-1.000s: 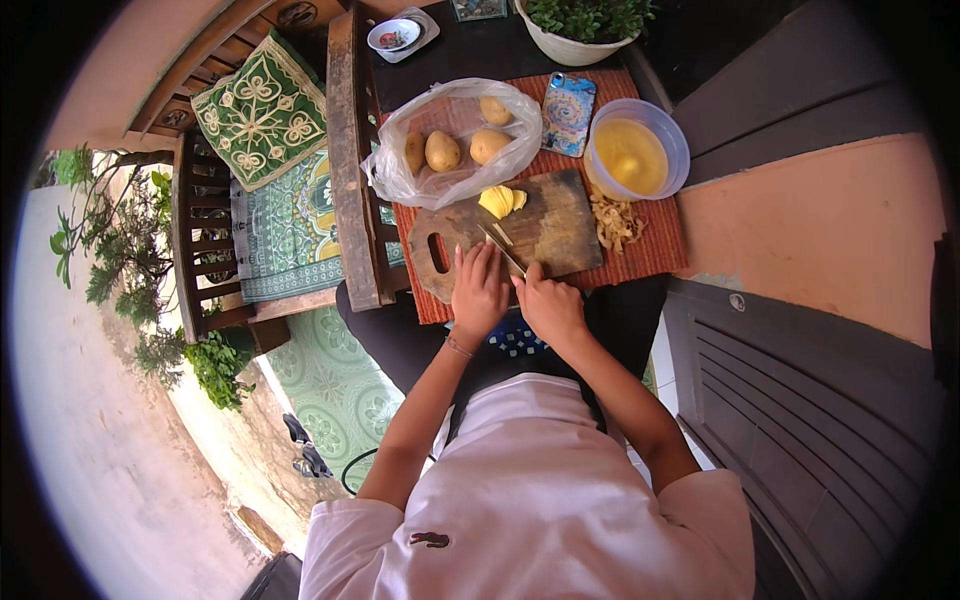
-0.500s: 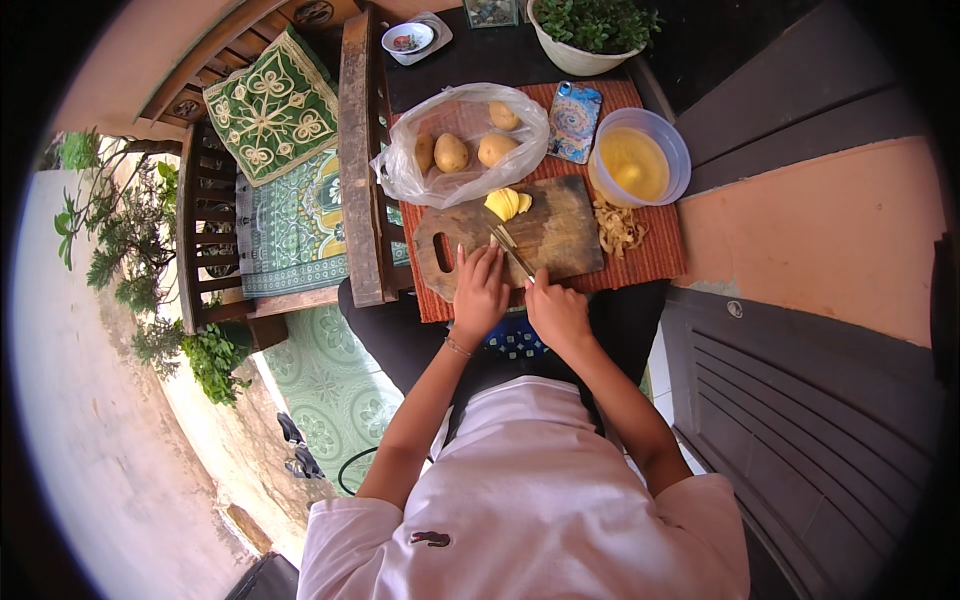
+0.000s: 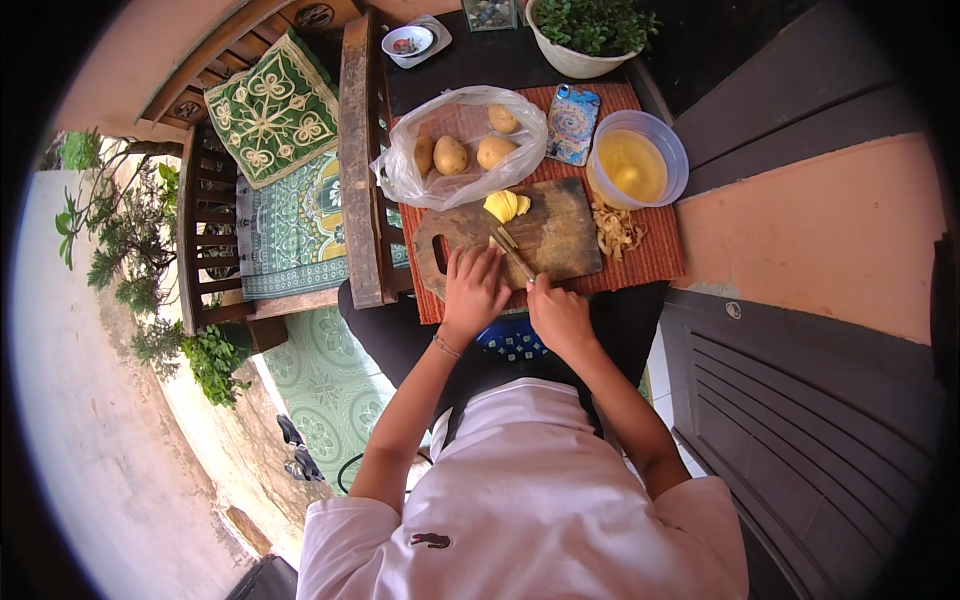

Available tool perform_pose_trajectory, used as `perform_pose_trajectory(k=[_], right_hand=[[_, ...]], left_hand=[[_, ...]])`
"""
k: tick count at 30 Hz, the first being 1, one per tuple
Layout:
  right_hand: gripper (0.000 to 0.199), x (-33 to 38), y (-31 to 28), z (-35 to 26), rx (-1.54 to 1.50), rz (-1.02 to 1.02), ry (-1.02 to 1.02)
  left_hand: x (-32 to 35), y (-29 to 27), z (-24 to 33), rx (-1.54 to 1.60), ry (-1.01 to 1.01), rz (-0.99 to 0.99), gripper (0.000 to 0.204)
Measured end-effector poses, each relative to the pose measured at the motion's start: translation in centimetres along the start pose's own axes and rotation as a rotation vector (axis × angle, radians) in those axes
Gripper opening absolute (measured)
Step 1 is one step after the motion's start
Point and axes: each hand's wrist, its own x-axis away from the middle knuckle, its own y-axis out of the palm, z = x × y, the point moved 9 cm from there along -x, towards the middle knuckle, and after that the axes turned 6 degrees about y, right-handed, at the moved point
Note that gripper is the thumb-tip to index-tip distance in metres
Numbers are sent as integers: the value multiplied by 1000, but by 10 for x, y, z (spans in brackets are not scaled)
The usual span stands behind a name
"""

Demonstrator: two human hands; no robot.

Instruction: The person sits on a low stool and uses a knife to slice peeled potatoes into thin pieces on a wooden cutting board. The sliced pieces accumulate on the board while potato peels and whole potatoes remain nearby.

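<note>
Bent more than half a second ago, the fingers of the left hand (image 3: 474, 296) now sit lower, curled over the near edge of the board (image 3: 568, 228). Whether they pinch a small pale piece at their tips, I can't tell from where I stand. Just beyond them, slightly to the right, the yellow slices (image 3: 506, 206) lie bunched on the board's far half, touching neither hand. Next comes the knife (image 3: 517, 259), slanting from its tip, far and left, below the slices, back to its handle, near and right. The left fingertips are just beside the blade, on its left. The right hand (image 3: 558, 314) grips that handle, farther from the slices than the left fingertips are.
</note>
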Motion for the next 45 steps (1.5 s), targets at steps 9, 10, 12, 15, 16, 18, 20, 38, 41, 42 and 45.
perform_pose_trajectory(k=[9,10,12,15,16,18,20,38,41,42,45], right_hand=[[27,-1,-1,-6,53,-2,-27],[28,-1,-1,-6,56,-4,-27],[28,-1,-1,-7,62,-8,-30],[28,-2,0,-7,62,-19,-22],[28,-2,0,-6,58,-23,-16],[29,-3,0,-6,52,-32,-5],[29,-5,0,-7,64,-58,2],[28,-12,9,-3,52,-166,20],[28,-14,12,-3,56,-123,-7],[28,-15,13,-3,54,-105,-19],[27,-18,16,-4,72,-80,-32]], left_hand=[[-5,-4,-6,52,105,-18,43],[-5,-3,-6,51,111,-18,44],[-4,-3,-7,50,124,-18,45],[-4,-3,-5,30,136,-2,46],[-4,-3,-6,37,134,-2,46],[-3,-1,-6,51,129,-3,46],[-3,-1,-7,73,119,3,46],[2,4,-12,4,69,-11,43],[2,3,-11,7,78,-2,44],[2,2,-10,8,81,1,44],[1,1,-9,3,88,5,45]])
